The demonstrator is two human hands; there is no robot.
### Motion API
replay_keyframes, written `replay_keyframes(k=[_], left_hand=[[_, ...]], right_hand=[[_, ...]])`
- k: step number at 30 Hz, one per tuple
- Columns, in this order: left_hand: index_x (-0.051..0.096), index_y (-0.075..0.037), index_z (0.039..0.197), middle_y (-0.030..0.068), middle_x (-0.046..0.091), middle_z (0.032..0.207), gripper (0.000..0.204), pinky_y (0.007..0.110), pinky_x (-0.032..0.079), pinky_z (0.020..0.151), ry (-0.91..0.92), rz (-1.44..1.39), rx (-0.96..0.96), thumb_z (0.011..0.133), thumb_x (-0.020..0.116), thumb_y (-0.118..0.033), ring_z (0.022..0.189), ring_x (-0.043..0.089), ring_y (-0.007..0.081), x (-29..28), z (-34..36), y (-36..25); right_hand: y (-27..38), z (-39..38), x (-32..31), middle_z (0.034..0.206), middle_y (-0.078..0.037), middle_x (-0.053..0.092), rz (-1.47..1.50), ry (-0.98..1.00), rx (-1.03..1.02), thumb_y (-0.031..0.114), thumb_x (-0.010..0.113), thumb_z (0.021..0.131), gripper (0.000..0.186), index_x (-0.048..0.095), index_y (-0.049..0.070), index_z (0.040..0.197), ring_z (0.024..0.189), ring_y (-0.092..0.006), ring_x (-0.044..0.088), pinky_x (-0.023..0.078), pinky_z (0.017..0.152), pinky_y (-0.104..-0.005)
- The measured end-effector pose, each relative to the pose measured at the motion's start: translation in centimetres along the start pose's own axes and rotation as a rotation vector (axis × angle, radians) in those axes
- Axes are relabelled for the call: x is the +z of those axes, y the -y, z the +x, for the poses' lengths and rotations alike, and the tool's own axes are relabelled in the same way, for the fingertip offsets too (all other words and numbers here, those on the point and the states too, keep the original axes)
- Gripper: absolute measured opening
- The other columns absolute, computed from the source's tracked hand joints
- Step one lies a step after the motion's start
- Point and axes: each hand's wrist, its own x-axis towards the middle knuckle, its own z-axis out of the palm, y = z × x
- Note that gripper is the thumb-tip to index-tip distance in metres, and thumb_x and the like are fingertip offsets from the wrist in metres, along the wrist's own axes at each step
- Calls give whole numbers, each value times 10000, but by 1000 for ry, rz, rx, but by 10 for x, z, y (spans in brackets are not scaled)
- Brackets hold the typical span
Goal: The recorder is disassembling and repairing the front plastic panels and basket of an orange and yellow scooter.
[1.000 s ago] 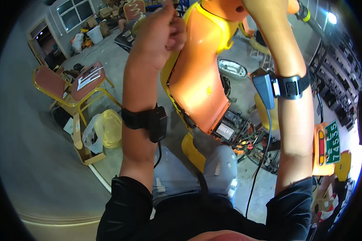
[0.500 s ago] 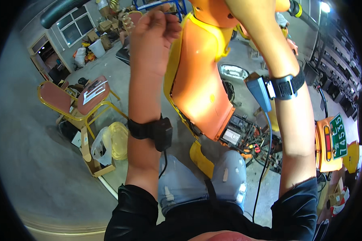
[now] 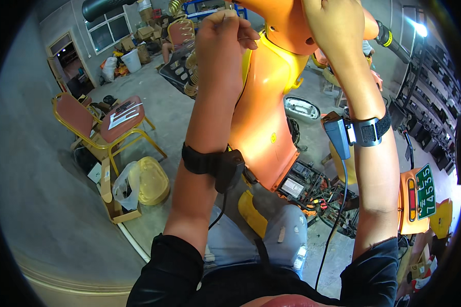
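Note:
A scooter with an orange body (image 3: 261, 128) and yellow trim (image 3: 287, 61) stands in front of me, its underside partly stripped to wiring. My left hand (image 3: 223, 33) is raised at the left of the scooter's front, its thumb and forefinger pinched together. What lies between those fingertips, if anything, is too small to make out. My right hand (image 3: 338, 23) is against the orange handlebar cover (image 3: 284, 23), beside the right handlebar grip (image 3: 392, 43). The top edge of the picture cuts off its fingers, so their grip does not show.
At left are a brown chair (image 3: 123, 123) with papers, an open carton (image 3: 120, 210) and a yellow plastic container (image 3: 153, 181). Exposed wiring (image 3: 325, 189) spreads below the scooter. A yellow panel (image 3: 252, 212) lies by my legs; an orange tail section with a green plate (image 3: 425, 192) is at right.
My left hand has shifted right, closer to the scooter's front, with its fingers still pinched. My right hand stays at the handlebar cover. The whole view has shifted slightly.

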Motion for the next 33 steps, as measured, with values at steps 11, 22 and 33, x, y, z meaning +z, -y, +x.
replay_keyframes(k=[11,22,33], left_hand=[[646,-26,985,81,698,837,88,303,550,659,7,8,17,1020,617,-101,733,686,183,-12,13,8],[616,-27,1068,96,703,894,68,333,543,682,24,-84,46,1014,595,-64,753,675,208,-12,10,8],[609,-27,1049,90,708,896,81,309,525,681,-9,39,91,1010,623,-96,742,658,175,-10,10,10]], right_hand=[[-11,-1,12,867,-220,735,0,-107,-57,234,568,971,291,773,28,980,805,-368,730,575,767,-422],[-12,-2,11,857,-217,734,-6,-97,-46,234,573,974,287,770,26,973,774,-371,725,571,744,-424],[-3,2,6,853,-214,731,-59,-92,-77,242,581,974,286,765,23,978,786,-369,726,570,746,-420]])
